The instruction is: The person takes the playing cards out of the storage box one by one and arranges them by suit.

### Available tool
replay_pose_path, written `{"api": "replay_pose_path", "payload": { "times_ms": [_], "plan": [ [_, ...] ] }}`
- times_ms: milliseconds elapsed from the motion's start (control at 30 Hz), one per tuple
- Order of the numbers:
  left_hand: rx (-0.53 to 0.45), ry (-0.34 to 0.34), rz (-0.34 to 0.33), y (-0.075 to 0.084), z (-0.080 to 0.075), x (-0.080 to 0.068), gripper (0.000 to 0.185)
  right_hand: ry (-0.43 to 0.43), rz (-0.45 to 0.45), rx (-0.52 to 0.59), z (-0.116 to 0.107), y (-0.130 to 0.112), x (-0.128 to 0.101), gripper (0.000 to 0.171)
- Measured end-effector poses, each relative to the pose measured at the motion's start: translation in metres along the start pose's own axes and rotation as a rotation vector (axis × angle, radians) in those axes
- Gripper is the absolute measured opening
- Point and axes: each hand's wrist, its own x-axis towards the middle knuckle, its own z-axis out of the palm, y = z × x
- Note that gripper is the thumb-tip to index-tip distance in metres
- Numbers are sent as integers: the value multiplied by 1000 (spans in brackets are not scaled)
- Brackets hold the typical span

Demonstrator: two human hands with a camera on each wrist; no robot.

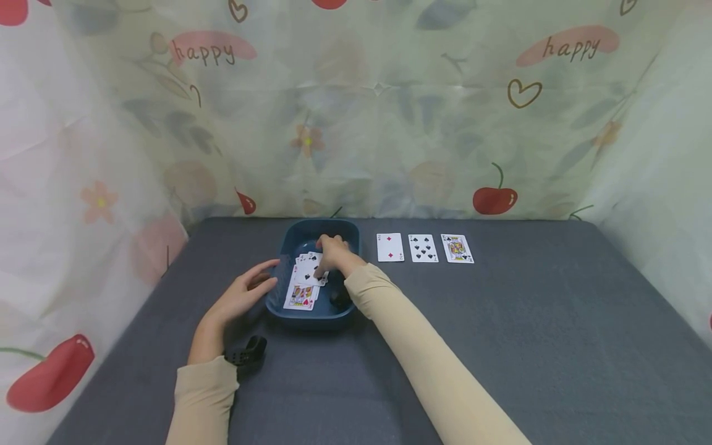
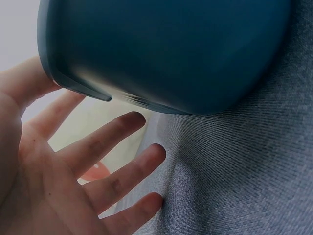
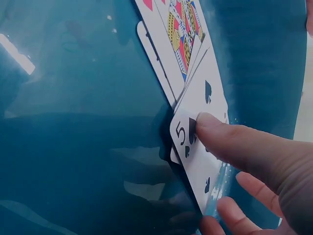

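A blue plastic basket (image 1: 311,317) holds a loose pile of overlapping playing cards. My right hand (image 1: 335,254) reaches inside it and pinches a five of spades (image 3: 194,164) on top of the pile. The thumb lies on the card's face, and other fingertips are at its far edge. Partly under that card is a king of hearts (image 1: 302,298); further cards below are mostly covered. At the basket's left side is my left hand (image 1: 236,300), fingers spread and relaxed. Its thumb is at the rim (image 2: 80,92), partly hidden there.
To the right of the basket, a two of diamonds (image 1: 390,247), a spade number card (image 1: 423,248) and a king (image 1: 457,248) lie face up in a row on the grey cloth-covered table (image 1: 528,327). Patterned curtains (image 1: 378,123) stand behind and at both sides.
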Motion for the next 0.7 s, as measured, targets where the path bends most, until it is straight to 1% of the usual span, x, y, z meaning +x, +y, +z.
{"api": "replay_pose_path", "payload": {
  "times_ms": [233,367,533,700],
  "plan": [
    [1,4,-1,0,0,0,57,-14,-6,-22,0,1,1,63],
    [5,5,-7,0,0,0,55,-18,5,-11,-1,1,0,61],
    [-12,2,-3,0,1,1,55,9,-12,69,0,3,4,57],
    [-26,-5,4,-1,1,0,55,77,-71,209,1,4,8,50]
  ]
}}
